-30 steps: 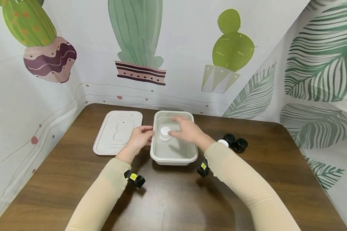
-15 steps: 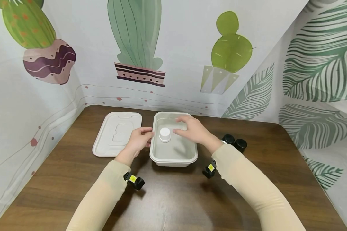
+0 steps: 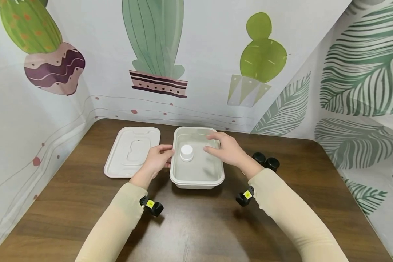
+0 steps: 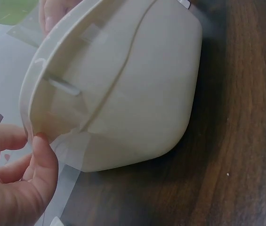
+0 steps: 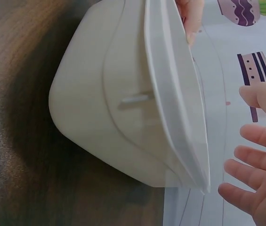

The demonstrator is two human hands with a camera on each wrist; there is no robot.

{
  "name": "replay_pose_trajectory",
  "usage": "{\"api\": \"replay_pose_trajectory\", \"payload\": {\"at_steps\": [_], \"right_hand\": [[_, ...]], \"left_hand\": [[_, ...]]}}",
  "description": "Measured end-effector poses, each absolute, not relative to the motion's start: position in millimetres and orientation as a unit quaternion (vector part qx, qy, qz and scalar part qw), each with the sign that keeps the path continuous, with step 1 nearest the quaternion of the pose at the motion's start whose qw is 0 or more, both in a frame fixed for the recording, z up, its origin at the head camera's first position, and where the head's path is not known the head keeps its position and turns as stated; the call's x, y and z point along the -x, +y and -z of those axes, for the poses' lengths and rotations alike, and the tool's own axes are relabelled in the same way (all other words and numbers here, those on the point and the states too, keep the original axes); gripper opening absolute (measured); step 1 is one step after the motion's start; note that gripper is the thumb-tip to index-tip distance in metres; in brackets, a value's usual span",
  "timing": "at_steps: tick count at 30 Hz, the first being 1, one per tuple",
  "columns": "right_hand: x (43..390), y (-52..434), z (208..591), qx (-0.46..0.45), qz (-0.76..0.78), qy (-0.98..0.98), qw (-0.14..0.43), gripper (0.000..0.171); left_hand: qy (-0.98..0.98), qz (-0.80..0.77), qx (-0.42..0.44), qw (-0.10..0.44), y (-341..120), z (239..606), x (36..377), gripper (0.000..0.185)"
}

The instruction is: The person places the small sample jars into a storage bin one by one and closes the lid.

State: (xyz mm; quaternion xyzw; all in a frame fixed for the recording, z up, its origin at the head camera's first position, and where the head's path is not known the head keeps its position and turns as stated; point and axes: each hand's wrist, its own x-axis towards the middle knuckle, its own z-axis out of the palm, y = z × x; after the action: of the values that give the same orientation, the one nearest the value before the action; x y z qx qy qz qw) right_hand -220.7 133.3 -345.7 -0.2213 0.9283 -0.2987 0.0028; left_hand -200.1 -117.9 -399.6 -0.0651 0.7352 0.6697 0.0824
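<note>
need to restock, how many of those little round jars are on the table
3 visible: a white jar inside the container, and two black jars side by side on the table, right of the right hand. That hand and wrist may hide another.

Dark brown wooden table (image 3: 199,225) carries flat white rectangular lid (image 3: 133,151), white rectangular plastic container (image 3: 197,178), two black round caps (image 3: 266,161) (right side).
</note>
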Motion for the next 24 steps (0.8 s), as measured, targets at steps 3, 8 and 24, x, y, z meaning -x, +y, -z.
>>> {"api": "replay_pose_trajectory", "payload": {"at_steps": [3, 8, 24], "right_hand": [[217.1, 137.5, 345.1, 0.218, 0.305, 0.927, 0.000, 0.048], [213.2, 145.9, 345.2, 0.211, 0.307, 0.928, -0.011, 0.045], [203.9, 166.7, 351.3, 0.197, 0.345, 0.917, -0.035, 0.044]], "left_hand": [[0.732, -0.673, 0.065, 0.086, -118.3, 400.8, 200.2, 0.039], [0.730, -0.675, 0.064, 0.089, -118.8, 401.9, 200.4, 0.038], [0.724, -0.682, 0.057, 0.086, -120.3, 403.8, 200.8, 0.038]]}}
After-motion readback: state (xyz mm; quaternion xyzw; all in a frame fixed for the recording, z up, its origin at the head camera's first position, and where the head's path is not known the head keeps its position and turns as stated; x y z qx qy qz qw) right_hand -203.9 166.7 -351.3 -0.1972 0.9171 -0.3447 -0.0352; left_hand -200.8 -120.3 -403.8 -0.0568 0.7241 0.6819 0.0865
